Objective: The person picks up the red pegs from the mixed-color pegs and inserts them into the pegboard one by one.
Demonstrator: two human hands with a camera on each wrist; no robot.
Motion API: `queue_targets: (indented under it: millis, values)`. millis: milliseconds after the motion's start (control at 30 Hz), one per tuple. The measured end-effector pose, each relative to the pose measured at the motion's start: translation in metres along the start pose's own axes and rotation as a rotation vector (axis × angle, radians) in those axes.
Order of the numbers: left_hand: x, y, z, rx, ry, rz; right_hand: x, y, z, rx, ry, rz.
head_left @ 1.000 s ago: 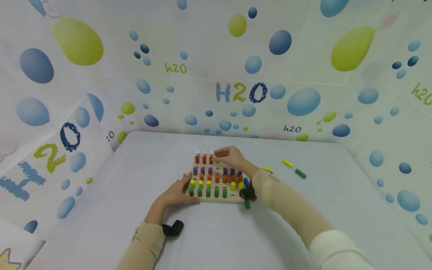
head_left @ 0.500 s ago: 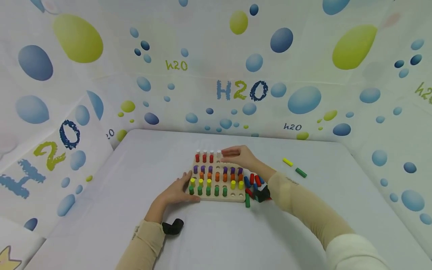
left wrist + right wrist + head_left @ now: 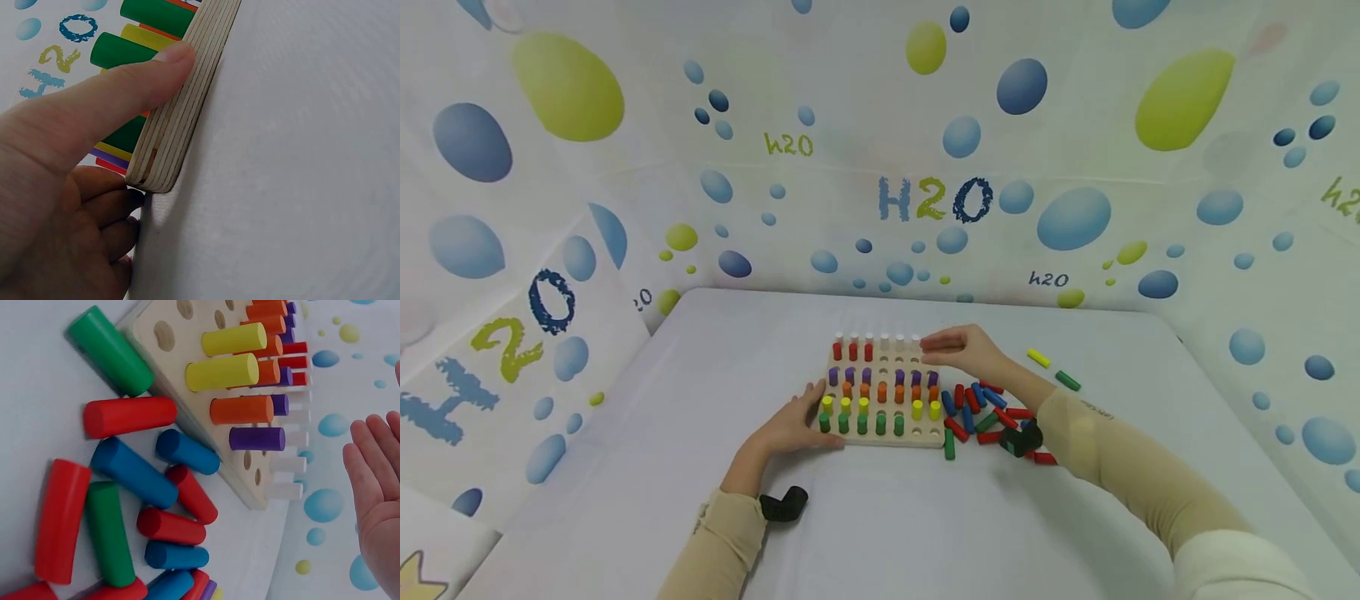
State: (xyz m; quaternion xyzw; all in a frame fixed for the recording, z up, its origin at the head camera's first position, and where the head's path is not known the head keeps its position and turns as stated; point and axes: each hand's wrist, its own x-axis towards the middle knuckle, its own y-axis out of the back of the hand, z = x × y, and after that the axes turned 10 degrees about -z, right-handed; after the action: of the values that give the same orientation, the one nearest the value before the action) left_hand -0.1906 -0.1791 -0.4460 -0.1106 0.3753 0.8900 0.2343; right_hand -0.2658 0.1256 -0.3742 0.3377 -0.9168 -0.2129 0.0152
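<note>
A wooden pegboard (image 3: 891, 442) holds upright rows of coloured pegs, from green in front to white at the back. At its front left corner my left hand (image 3: 786, 427) grips it; the thumb (image 3: 125, 90) presses on the layered front edge and the fingers bend along the side. Beyond the board's right back corner, my right hand (image 3: 972, 352) has its fingertips close to the last white peg (image 3: 915, 342). In the right wrist view the palm (image 3: 384, 528) shows bare with fingers extended. Several holes in the red, purple, yellow and green rows have no peg.
Loose red, blue and green pegs, such as a green one (image 3: 950, 445), lie heaped right of the board. A yellow peg (image 3: 1038, 357) and another green peg (image 3: 1067, 381) lie farther right. Printed cloth (image 3: 842, 167) hangs behind the white table (image 3: 737, 350).
My right hand has moved rightward along the back row, uncovering more white pegs and, below the forearm, the loose pegs. My left hand has stayed on the board's corner.
</note>
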Motion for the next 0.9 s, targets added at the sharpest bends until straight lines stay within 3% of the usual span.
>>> queue_targets:
  millis: [267, 900]
  values:
    - [-0.001, -0.001, -0.001, 0.009, 0.0, 0.005, -0.018, 0.01, 0.007, -0.019, 0.005, 0.007]
    - [0.001, 0.0, -0.003, -0.002, -0.024, -0.001, -0.046, 0.042, 0.044, -0.049, -0.052, 0.132]
